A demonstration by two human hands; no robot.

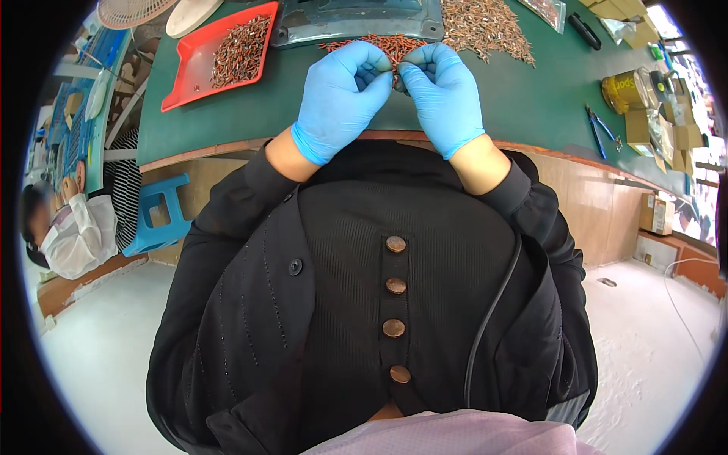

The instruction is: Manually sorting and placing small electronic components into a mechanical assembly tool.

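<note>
The person stands at the edge of a green-topped bench, both hands in blue gloves brought close together over it. The left hand and right hand are curled with fingertips meeting, pinching one small piece between them; it is too small and too hidden by the gloves to say more than that it looks like one of the little orange-brown parts lying about.

Just beyond the fingertips, at twelve o'clock from the hands, sits a loose row of orange parts in front of a grey metal fixture. At one o'clock spreads a big heap of brownish parts. Off at ten o'clock a red tray holds a modest pile of similar pieces.

Judging by that, the work looks well short of finished: the heap on the bench is far larger than what lies in the tray, so a fair share appears handled and much more remains. Which pile is the finished one, I cannot tell for certain.

Blue-handled pliers lie untouched at three o'clock.
</note>
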